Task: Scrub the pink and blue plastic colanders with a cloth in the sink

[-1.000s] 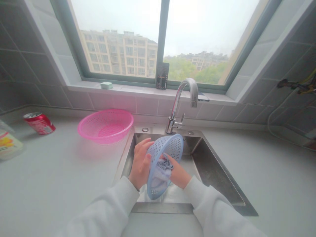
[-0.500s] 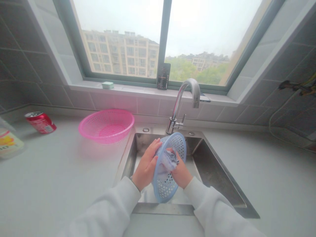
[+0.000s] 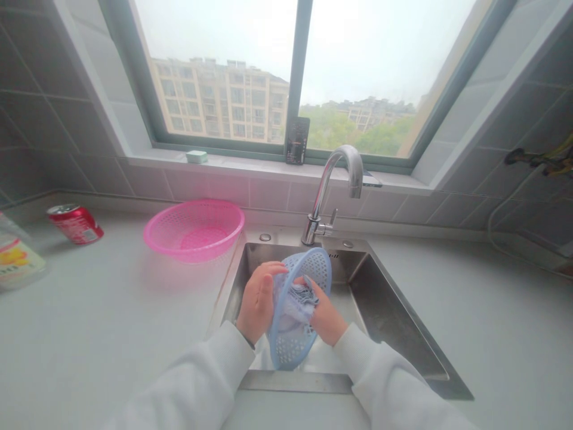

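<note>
A light blue plastic basket [image 3: 290, 352] with a perforated wall is tilted on its side over the steel sink [image 3: 394, 310]. My left hand [image 3: 258, 301] supports it from the outer left side, its fingers laid along the wall and partly hidden behind the rim. Inside the basket, my right hand [image 3: 326, 316] grips a bunched pale cloth [image 3: 298, 304] with a grey-blue striped part and presses it against the inner wall. The fingertips of my right hand are partly covered by the cloth.
Behind the sink stands a chrome faucet [image 3: 322, 185]. On the left counter are a pink basket [image 3: 197, 230], a red can [image 3: 76, 224] and a clear labelled bottle [image 3: 18, 257]. A soap-like green block [image 3: 197, 156] and a dark box [image 3: 296, 140] sit on the sill.
The basket has shifted slightly left and down, tilting a little more. My left hand has moved left with it, and the cloth in my right hand has moved a little along the inside.
</note>
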{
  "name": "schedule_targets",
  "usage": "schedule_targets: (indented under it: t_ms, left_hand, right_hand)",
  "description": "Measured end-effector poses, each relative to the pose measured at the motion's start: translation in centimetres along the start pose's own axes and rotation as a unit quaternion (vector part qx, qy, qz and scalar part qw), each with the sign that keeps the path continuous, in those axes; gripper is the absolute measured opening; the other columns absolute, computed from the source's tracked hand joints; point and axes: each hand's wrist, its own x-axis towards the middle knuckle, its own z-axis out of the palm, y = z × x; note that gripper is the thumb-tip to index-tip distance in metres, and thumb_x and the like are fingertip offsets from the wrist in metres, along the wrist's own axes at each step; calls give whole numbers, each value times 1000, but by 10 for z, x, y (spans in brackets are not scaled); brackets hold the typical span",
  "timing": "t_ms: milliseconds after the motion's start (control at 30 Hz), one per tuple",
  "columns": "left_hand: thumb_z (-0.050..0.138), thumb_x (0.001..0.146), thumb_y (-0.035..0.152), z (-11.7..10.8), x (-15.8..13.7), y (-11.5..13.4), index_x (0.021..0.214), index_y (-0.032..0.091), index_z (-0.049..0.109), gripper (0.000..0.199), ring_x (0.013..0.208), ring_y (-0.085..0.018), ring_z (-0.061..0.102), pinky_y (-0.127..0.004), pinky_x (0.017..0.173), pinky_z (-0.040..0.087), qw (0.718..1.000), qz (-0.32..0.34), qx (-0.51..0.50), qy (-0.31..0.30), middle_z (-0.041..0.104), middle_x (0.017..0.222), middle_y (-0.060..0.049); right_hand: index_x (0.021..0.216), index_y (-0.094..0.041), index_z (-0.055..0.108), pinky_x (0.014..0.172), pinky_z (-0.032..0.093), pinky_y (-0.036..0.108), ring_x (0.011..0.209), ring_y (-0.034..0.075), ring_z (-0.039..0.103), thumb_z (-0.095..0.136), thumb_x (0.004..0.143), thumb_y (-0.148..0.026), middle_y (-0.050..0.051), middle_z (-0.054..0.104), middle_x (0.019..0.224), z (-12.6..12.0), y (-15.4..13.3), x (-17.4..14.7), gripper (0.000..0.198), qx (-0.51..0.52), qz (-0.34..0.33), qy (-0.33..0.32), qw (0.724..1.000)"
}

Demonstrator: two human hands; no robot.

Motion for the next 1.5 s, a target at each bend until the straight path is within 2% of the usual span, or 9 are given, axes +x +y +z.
schedule_targets:
  t_ms: [133,233,400,633,967,1133,1267,1400,1500]
  left_hand:
    - [44,103,56,0,-2,-4,137,24,63,51,150,-32,43,-52,126,29,991,-35,-56,-118,54,155,-12]
    - [44,103,56,2,-2,-7,143,28,59,52,158,-32,27,-55,129,20,993,-14,-10,-121,42,164,-9]
    - [41,99,68,5,0,-8,132,28,71,60,140,-33,48,-56,122,32,994,-8,92,-54,57,143,-13]
    - [43,100,67,5,-3,-3,141,22,64,64,145,-33,50,-52,126,33,989,-88,-52,-109,58,153,-13]
    - [53,97,57,0,-2,-7,136,25,66,53,151,-34,42,-54,128,27,990,-75,-71,-101,51,159,-12]
    - [55,94,49,-1,1,-10,116,22,74,39,133,-33,55,-53,119,39,998,-53,-7,-44,61,135,-13]
    - [55,98,50,3,0,-9,138,22,62,50,130,-30,60,-50,116,44,991,-91,-59,-73,64,137,-13]
    - [51,99,59,8,-5,-7,146,23,57,60,153,-32,39,-51,129,26,986,-78,-73,-129,47,162,-12]
    - [46,101,62,8,-7,-5,148,25,56,61,157,-32,31,-52,131,19,989,-49,-53,-126,41,166,-10]
  right_hand:
    - [93,-25,65,89,53,38,87,21,66,90,66,-34,1,73,90,-4,0,3,38,35,-20,56,998]
    - [93,-26,66,89,54,37,86,21,66,91,65,-35,-1,72,91,-5,-2,3,39,37,-23,67,997]
    - [93,-26,66,86,54,37,83,21,65,91,63,-37,-1,71,87,-6,-3,2,41,9,-39,82,996]
    - [99,-26,67,96,54,42,92,24,68,90,63,-35,3,74,95,-11,-1,-1,43,-27,-35,87,995]
    - [91,-27,75,92,56,43,89,25,70,82,64,-24,3,77,90,-4,-1,-4,28,-85,-35,-77,993]
    - [86,-25,70,89,56,40,84,22,68,87,61,-24,1,75,86,-6,1,-2,30,-41,-21,-9,999]
    - [92,-25,67,88,56,39,85,22,69,91,62,-30,1,75,88,-10,7,4,39,34,-9,52,998]
    - [101,-29,63,85,58,40,84,24,72,91,64,-42,0,75,90,-12,11,8,49,113,2,99,989]
    - [104,-29,64,92,57,42,91,25,72,90,65,-40,0,76,94,-11,11,6,48,83,-6,67,994]
